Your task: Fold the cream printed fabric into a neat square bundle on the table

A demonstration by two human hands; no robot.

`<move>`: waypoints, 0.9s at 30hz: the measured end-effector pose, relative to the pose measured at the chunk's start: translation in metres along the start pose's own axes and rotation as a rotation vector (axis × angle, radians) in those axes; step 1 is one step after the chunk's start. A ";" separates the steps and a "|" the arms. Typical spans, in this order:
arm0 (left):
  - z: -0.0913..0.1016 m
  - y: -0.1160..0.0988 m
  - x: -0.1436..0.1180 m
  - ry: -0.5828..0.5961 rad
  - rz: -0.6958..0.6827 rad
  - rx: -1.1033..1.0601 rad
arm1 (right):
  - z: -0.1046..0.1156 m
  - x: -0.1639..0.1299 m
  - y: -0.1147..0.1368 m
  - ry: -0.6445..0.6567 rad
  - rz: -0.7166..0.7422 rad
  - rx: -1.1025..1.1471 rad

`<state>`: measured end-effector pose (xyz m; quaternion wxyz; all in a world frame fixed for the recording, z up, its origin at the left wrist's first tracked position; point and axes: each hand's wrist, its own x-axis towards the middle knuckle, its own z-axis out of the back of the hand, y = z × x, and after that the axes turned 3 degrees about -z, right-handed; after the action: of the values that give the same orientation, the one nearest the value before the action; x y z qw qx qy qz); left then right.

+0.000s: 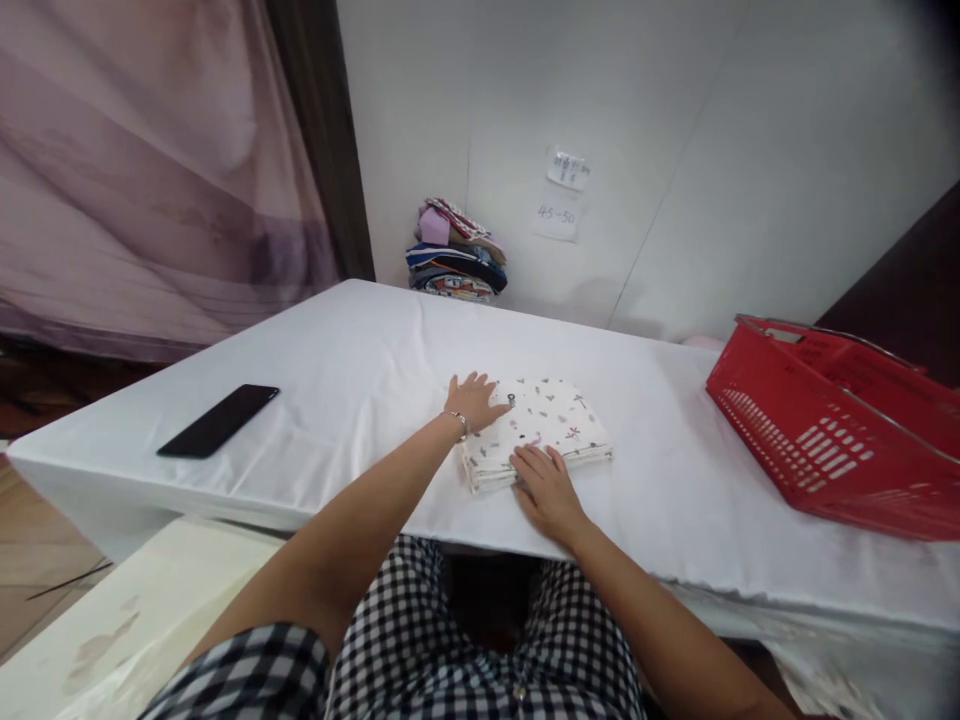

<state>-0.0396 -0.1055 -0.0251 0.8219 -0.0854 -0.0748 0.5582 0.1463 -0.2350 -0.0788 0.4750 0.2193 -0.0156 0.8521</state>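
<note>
In the head view, I see that the folded cloth [551, 415], white with small printed figures, lies on the bench [352, 370] directly beneath both hands of the person. From the left grip [472, 402] the most of it extends to the right; from the right grip [551, 492] it extends forward, away from the body. Its longer side seems to run across, from left to right, turned a little. Both hands touch it, so neither one is nearer, but the left is farther over the top, at the left side, while the right is at the near edge.

The left grip is flat, with its fingers spread, and it holds nothing. The right grip has its fingers laid on top at the near edge; whether its thumb pinches the layers, I cannot tell.

Well to the left of the left grip is a phone [220, 420]. Well to the right of the right grip is a red basket [780, 440]. Beyond the left grip, by the wall, is a clothes pile [454, 258].
</note>
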 end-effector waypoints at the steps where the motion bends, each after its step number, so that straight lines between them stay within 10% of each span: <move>1: -0.007 0.005 0.004 -0.021 0.025 0.015 | 0.000 0.000 0.000 0.002 -0.005 0.006; 7: -0.038 0.021 0.006 -0.043 0.105 -0.024 | 0.001 0.001 0.000 0.001 -0.011 0.023; 18: -0.014 0.038 0.020 0.002 0.287 0.000 | -0.003 0.003 0.000 -0.034 -0.014 0.012; 27: -0.006 0.038 -0.043 -0.058 0.337 -0.006 | 0.015 -0.014 -0.046 -0.049 0.054 -0.023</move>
<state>-0.0887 -0.1319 -0.0408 0.7139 -0.0832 -0.0849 0.6901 0.1955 -0.2249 -0.0792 0.4538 0.2342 -0.0427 0.8587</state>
